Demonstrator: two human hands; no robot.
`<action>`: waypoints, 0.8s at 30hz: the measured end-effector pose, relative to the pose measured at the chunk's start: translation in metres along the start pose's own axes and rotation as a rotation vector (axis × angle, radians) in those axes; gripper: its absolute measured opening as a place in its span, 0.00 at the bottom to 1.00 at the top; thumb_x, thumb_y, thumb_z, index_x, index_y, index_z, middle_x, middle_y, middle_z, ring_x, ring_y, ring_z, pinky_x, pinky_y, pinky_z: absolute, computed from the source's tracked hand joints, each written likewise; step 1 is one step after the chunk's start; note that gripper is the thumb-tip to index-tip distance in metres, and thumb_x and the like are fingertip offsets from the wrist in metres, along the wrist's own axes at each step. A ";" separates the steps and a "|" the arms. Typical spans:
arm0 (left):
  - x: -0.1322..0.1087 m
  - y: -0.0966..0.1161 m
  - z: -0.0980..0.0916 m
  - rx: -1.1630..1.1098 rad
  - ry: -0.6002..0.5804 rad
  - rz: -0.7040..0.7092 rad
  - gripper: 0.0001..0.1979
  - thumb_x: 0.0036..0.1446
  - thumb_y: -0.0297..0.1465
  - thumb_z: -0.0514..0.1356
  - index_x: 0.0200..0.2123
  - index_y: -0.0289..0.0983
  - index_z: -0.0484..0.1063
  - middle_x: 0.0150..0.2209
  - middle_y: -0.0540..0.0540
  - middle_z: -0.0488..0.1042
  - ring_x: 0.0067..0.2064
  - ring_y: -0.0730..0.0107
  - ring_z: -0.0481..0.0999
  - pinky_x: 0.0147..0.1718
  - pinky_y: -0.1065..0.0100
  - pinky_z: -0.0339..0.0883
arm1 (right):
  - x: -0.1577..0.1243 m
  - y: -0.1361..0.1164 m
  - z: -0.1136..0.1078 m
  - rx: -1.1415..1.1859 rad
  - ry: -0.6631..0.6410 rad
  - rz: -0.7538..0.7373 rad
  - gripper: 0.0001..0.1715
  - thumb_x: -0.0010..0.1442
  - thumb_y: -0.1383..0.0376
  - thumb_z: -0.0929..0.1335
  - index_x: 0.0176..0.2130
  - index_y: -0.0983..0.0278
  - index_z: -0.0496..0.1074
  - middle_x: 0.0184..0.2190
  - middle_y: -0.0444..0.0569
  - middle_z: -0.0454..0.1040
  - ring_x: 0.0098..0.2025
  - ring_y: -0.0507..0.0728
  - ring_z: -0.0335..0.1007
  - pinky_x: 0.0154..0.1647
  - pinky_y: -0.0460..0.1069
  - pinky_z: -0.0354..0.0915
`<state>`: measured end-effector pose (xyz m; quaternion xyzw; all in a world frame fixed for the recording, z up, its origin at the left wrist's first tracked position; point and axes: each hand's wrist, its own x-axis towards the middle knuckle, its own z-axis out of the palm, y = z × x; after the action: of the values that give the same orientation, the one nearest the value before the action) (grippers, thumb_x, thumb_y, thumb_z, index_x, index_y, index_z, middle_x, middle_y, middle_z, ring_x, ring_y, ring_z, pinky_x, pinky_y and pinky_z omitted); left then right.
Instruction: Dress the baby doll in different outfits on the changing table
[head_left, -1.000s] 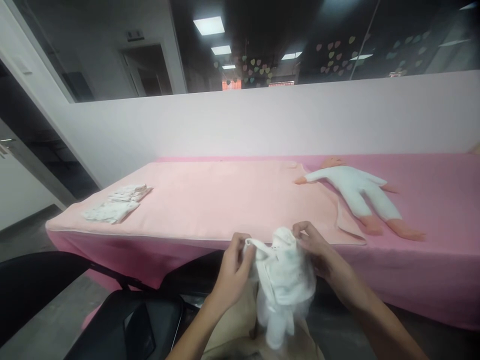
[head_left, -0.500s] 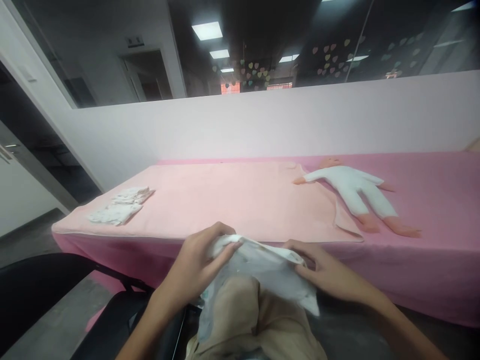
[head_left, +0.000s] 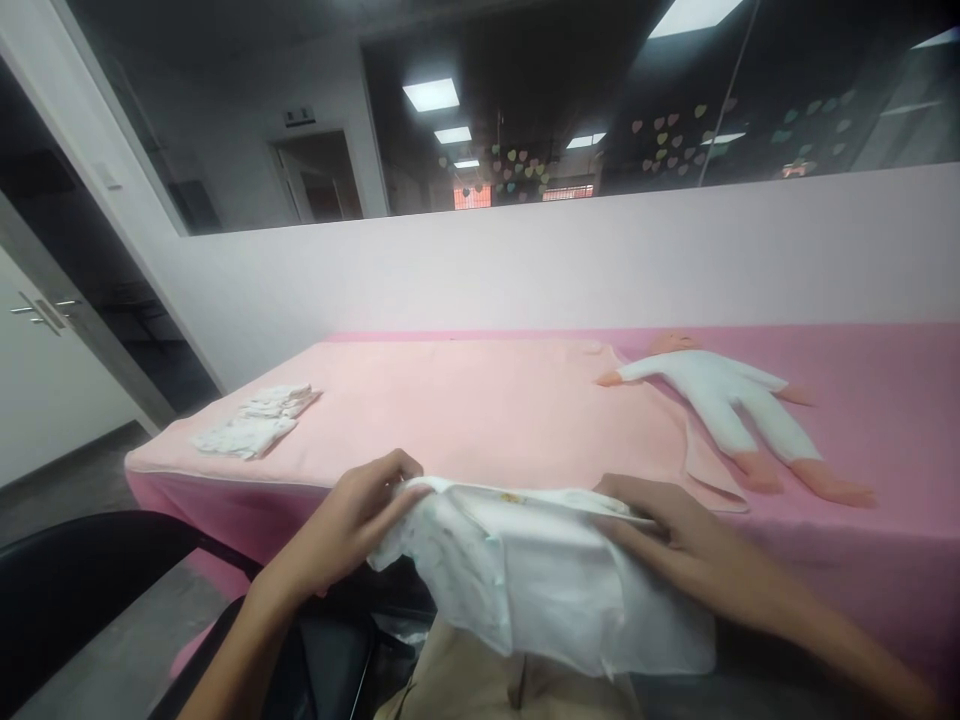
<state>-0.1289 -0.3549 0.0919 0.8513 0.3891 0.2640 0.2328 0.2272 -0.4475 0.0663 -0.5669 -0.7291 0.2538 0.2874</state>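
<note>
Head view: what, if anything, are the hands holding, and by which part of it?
A white cloth, by its upper edge: left hand near one end, right hand near the other.

Thin, matt white cloth, matt fabric blanket, glossy window glass, shiny metal door handle

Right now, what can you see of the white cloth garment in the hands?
The white cloth garment looks thin and soft, with faint small prints toward its left and a small yellowish mark near its top edge. The left hand and right hand grip it from either side, that edge spread roughly level; the rest hangs in loose folds above the beige trousers. Whether it touches them is unclear.
</note>
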 end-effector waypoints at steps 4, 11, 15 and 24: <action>0.006 -0.022 -0.003 0.087 0.158 0.003 0.13 0.71 0.42 0.56 0.38 0.39 0.70 0.30 0.52 0.70 0.30 0.72 0.67 0.30 0.71 0.58 | 0.014 0.007 -0.014 -0.095 -0.074 0.051 0.23 0.72 0.46 0.62 0.36 0.59 0.69 0.33 0.44 0.75 0.37 0.58 0.72 0.37 0.49 0.63; 0.049 -0.062 -0.015 0.264 0.044 -0.067 0.17 0.68 0.48 0.56 0.37 0.41 0.70 0.23 0.56 0.59 0.25 0.73 0.58 0.26 0.71 0.50 | 0.068 0.041 -0.030 -0.169 -0.165 0.029 0.21 0.71 0.49 0.63 0.32 0.60 0.67 0.30 0.43 0.74 0.35 0.58 0.71 0.38 0.50 0.61; 0.096 -0.083 -0.034 0.359 0.012 -0.062 0.18 0.66 0.49 0.58 0.36 0.41 0.71 0.22 0.55 0.61 0.24 0.73 0.59 0.25 0.71 0.48 | 0.115 0.054 -0.045 -0.203 -0.213 0.028 0.22 0.70 0.48 0.63 0.32 0.60 0.69 0.31 0.44 0.74 0.34 0.58 0.70 0.37 0.51 0.61; 0.238 -0.138 -0.070 0.487 -0.101 -0.008 0.20 0.64 0.51 0.58 0.38 0.42 0.77 0.23 0.52 0.64 0.25 0.72 0.61 0.26 0.70 0.49 | 0.262 0.069 -0.091 -0.228 -0.400 0.137 0.32 0.61 0.35 0.66 0.30 0.61 0.67 0.34 0.48 0.71 0.33 0.58 0.65 0.32 0.51 0.61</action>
<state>-0.1149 -0.0737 0.1253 0.8928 0.4326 0.1184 0.0409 0.2881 -0.1726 0.1171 -0.5822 -0.7555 0.2958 0.0532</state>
